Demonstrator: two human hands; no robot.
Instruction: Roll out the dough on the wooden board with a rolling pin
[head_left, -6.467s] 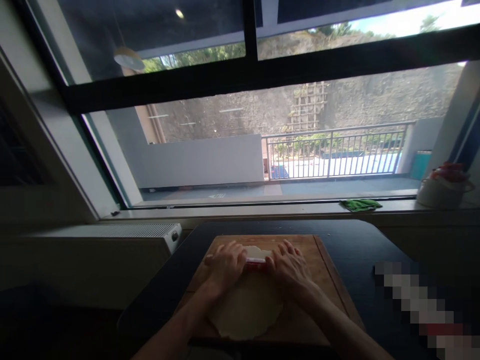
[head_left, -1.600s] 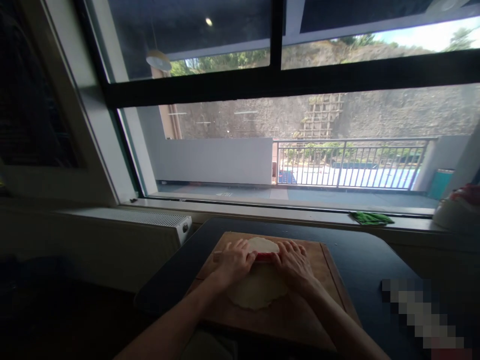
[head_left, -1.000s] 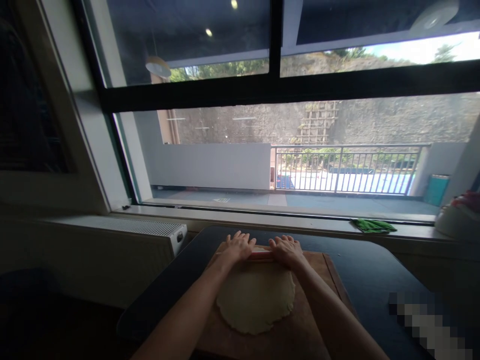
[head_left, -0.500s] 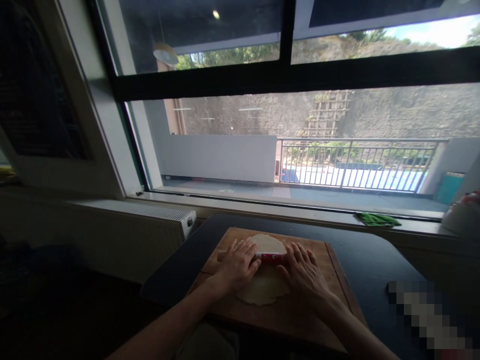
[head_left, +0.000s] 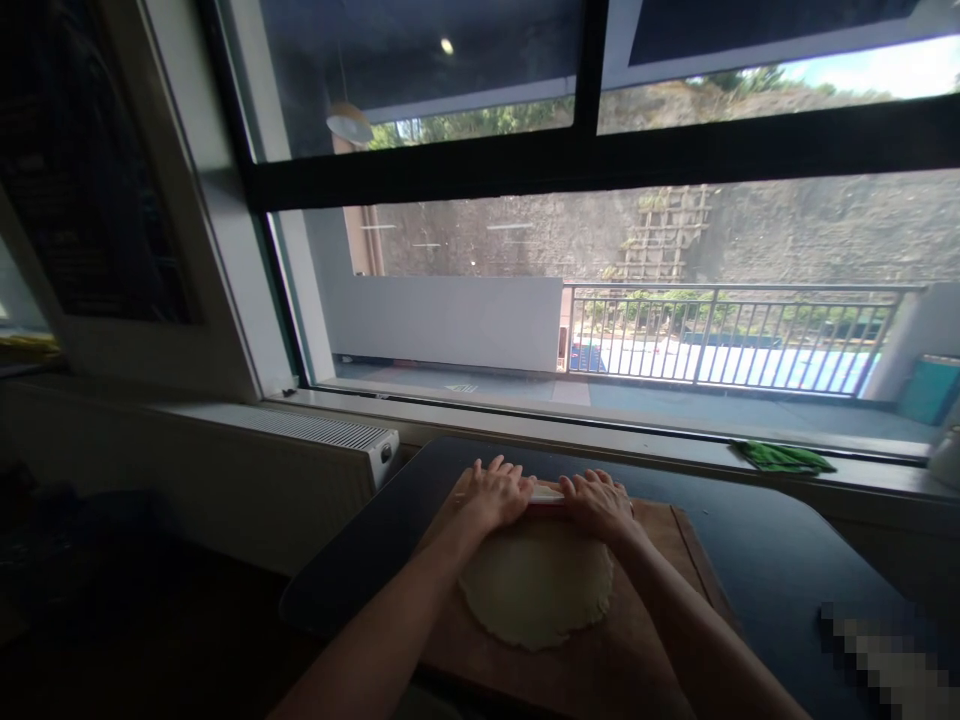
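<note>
A flat, roughly round sheet of dough (head_left: 536,585) lies on a wooden board (head_left: 671,545). Across its far part sits a rolling pin with a red and white middle (head_left: 548,507), mostly covered by my hands. My left hand (head_left: 499,492) is closed over the pin's left side, its fingers reaching forward over the top. On the right side my right hand (head_left: 598,502) holds the pin in the same way, thumb toward the middle. Both forearms stretch forward above the board's near part.
The board rests on a dark table (head_left: 780,545) below a wide window. A green cloth (head_left: 784,458) lies on the sill at the right. To the left stands a white radiator (head_left: 330,440). A pixelated patch covers something at the table's right edge.
Both hands have moved forward, away from me, with the rolling pin, from the middle of the dough to its far part. More of the near dough shows. The camera view has shifted slightly.
</note>
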